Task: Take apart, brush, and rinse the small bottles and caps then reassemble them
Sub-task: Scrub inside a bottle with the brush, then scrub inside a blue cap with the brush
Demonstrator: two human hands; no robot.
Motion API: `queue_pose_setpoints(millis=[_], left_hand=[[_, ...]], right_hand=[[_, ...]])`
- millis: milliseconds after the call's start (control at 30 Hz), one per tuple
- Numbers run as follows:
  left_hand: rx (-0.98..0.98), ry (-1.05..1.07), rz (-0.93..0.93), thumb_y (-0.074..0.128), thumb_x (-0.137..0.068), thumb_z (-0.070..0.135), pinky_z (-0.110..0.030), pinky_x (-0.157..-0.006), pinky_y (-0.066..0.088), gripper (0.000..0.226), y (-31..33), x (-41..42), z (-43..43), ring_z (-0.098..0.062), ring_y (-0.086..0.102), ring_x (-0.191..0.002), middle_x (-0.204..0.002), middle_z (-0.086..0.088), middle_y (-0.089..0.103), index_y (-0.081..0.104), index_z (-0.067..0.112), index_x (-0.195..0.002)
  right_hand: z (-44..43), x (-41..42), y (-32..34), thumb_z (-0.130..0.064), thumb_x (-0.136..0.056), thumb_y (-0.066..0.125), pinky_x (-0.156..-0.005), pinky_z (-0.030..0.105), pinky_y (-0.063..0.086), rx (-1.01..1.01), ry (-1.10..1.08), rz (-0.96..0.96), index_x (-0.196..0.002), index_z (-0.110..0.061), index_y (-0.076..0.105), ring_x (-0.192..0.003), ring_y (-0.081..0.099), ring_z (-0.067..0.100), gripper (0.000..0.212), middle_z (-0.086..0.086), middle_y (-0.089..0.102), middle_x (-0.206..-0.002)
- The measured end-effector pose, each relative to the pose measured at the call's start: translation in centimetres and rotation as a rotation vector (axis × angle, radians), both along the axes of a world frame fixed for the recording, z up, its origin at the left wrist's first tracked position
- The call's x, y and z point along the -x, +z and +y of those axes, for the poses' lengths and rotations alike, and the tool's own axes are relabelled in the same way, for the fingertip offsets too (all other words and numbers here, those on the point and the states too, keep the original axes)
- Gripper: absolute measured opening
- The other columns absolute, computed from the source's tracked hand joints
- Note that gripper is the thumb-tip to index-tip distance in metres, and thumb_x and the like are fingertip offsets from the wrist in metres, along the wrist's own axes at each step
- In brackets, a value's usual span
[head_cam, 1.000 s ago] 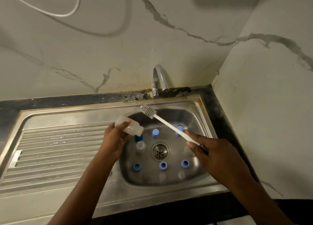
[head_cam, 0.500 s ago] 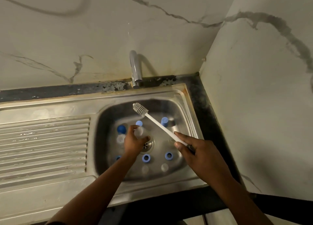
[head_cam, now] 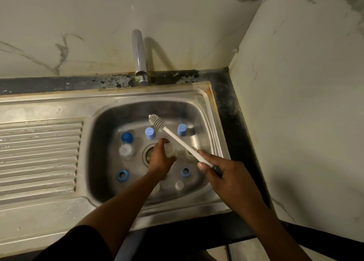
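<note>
My left hand (head_cam: 160,158) is down in the steel sink basin (head_cam: 102,134), over the drain, its fingers curled round a small clear bottle (head_cam: 171,150). My right hand (head_cam: 222,174) grips the white handle of a bottle brush (head_cam: 177,140); its grey bristle head points up and left above the basin. On the basin floor stand several blue caps (head_cam: 149,133) and blue rings (head_cam: 123,175), and other clear bottles (head_cam: 126,151).
A chrome tap (head_cam: 139,58) rises behind the basin. The ribbed draining board (head_cam: 39,154) lies to the left. Marble walls close in behind and on the right, with a dark counter strip (head_cam: 226,107) along the sink's right side.
My left hand has gone from above the sink's left rim down into the basin with the clear bottle. The brush stayed in my right hand. The view shifted left.
</note>
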State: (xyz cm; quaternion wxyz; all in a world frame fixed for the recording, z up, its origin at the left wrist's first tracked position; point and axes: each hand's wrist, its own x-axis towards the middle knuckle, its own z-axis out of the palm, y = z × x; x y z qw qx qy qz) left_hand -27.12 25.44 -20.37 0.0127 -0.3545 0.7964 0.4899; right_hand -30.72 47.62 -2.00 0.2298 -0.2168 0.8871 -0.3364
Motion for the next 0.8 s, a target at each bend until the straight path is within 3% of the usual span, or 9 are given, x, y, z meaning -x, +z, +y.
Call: queue_pose_setpoints(millis=[333, 533, 700, 800], left_hand=[[0.026, -0.081, -0.029, 0.087, -0.080, 0.014, -0.035, -0.089, 0.049, 0.069, -0.9, -0.4, 0.4, -0.028, 0.061, -0.119, -0.136, -0.005, 0.063, 0.053, 0.025, -0.139], [0.033, -0.157, -0.161, 0.092, -0.070, 0.007, -0.043, -0.107, 0.052, 0.100, -0.8, -1.2, -1.5, -0.030, 0.054, -0.133, -0.150, -0.009, 0.050, 0.041, 0.022, -0.155], [0.185, -0.286, -0.377, 0.095, -0.067, 0.021, -0.039, -0.097, 0.054, 0.094, -1.4, -3.4, -3.3, -0.029, 0.057, -0.122, -0.142, -0.010, 0.053, 0.048, 0.017, -0.148], [0.174, -0.338, -0.448, 0.091, -0.077, 0.024, -0.032, -0.085, 0.052, 0.066, -1.8, -4.1, -3.2, -0.019, 0.060, -0.102, -0.128, -0.008, 0.062, 0.061, 0.016, -0.135]], right_hand=[[-0.2, 0.2, -0.5, -0.067, -0.094, 0.054, -0.098, 0.028, 0.059, -0.012, 0.005, 0.012, -0.146, -0.051, 0.055, -0.101, 0.069, 0.000, 0.054, -0.018, 0.074, -0.115], [-0.2, 0.2, -0.9, -0.069, -0.096, 0.055, -0.095, 0.028, 0.060, 0.003, 0.010, 0.021, -0.146, -0.055, 0.052, -0.102, 0.069, -0.002, 0.052, -0.019, 0.075, -0.115], [-0.2, 0.2, -1.3, -0.069, -0.096, 0.054, -0.092, 0.028, 0.061, 0.002, 0.021, 0.010, -0.146, -0.054, 0.052, -0.097, 0.071, -0.002, 0.052, -0.019, 0.076, -0.110], [-0.3, 0.3, -1.3, -0.070, -0.096, 0.052, -0.094, 0.029, 0.061, -0.002, 0.042, 0.018, -0.147, -0.055, 0.052, -0.099, 0.071, -0.002, 0.053, -0.020, 0.076, -0.113]])
